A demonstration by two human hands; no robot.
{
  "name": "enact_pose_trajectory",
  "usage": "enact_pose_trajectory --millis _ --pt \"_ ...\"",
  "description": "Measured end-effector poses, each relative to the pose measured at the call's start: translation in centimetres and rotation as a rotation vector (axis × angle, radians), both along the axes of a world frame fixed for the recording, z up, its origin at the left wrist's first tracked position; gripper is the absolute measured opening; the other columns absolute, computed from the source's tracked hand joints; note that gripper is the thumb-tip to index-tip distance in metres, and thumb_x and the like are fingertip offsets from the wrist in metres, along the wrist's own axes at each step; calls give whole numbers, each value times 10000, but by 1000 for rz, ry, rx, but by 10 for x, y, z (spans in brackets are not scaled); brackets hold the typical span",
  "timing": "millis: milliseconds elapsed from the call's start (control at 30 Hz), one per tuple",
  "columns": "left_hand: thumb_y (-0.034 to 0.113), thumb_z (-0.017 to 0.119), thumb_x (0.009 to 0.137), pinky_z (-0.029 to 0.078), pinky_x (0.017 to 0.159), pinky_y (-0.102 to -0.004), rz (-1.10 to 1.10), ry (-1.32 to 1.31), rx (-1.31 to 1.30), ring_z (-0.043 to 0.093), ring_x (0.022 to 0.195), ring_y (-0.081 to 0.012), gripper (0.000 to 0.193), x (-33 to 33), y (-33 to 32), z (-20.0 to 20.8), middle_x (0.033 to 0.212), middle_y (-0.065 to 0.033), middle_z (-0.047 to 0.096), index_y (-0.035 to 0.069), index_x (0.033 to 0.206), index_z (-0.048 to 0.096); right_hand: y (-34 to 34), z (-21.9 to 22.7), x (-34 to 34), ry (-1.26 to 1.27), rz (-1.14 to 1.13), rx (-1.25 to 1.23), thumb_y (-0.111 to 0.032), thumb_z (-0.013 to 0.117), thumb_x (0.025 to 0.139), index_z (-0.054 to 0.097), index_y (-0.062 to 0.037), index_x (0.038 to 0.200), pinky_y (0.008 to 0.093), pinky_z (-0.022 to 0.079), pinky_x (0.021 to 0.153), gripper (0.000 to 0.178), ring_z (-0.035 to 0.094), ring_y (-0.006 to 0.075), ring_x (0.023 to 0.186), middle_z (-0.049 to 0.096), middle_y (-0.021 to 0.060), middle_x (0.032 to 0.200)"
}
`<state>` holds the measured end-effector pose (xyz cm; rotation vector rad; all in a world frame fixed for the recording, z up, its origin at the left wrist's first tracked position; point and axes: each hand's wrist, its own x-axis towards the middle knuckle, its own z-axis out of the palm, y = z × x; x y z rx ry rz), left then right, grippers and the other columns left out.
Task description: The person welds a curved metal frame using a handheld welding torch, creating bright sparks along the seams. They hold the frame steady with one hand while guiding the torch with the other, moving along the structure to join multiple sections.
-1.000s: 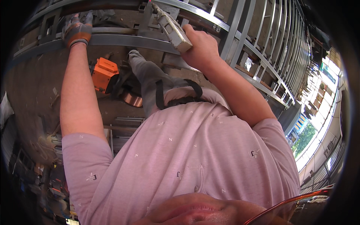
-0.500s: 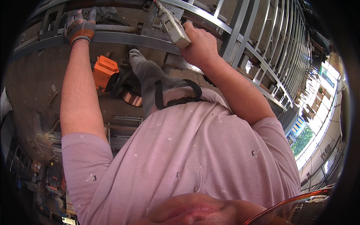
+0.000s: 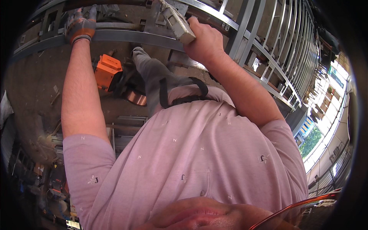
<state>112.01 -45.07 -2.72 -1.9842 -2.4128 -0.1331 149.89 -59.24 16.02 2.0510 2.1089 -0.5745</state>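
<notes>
My right hand [image 3: 207, 41], bare, is closed around a worn, pale, boxy hand tool [image 3: 177, 23] with a narrow nose. The tool slants up and left over the steel frame, and its tip runs to the upper picture edge. Its exact kind I cannot make out. My left hand [image 3: 80, 26] wears a grey and orange work glove. It lies at the far left on the steel frame, just beyond the grey front bar [image 3: 130, 37], fingers stretched out and apart. What lies under its palm is hidden.
An orange machine [image 3: 108, 71] stands on the floor between my left arm and my leg, beside a copper-coloured spool [image 3: 136, 97]. A barred metal grille [image 3: 281, 50] extends to the right. Metal lengths [image 3: 128, 132] lie at the lower left.
The red glow at the tool's tip no longer shows. The tool and both hands sit slightly higher in the picture; both hands keep their hold and pose.
</notes>
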Motion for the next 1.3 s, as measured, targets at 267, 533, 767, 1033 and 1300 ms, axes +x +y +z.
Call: enact_pose_trajectory --millis 267,533,767,1033,1300 --pt "774 454 925 439 1131 -460 -2 19 16 544 1375 -353 771 -1 1 3 1457 -182 599 259 1491 549 0 3 0 -8 -15 -4 -186 725 787 580 -61 1051 483 566 802 326 730 385 909 745 177 929" --pt "771 446 928 457 1105 -478 44 -17 -50 560 1356 -365 770 4 0 11 1453 -181 601 252 1487 552 -2 3 3 -26 -39 -20 -193 721 797 593 -83 1123 485 565 813 367 731 381 930 750 172 952" --pt "768 448 929 466 1089 -489 6 -2 -5 575 1335 -362 750 3 -1 11 1438 -170 613 263 1471 565 -4 5 6 -23 -46 -27 -197 727 790 602 -105 1176 481 569 809 416 733 371 931 752 165 963" --pt "774 450 925 460 1094 -506 0 -23 -13 566 1342 -378 755 12 -6 22 1448 -177 602 266 1470 566 -4 5 12 -30 -53 -40 -202 727 793 591 -88 1094 484 570 803 349 732 375 920 752 166 952" --pt "774 479 916 452 1105 -552 -11 -46 5 567 1338 -390 773 10 -8 20 1425 -205 613 252 1482 553 -6 2 17 -13 -42 -18 -215 707 813 596 -87 1086 498 564 795 321 727 381 910 750 165 933"
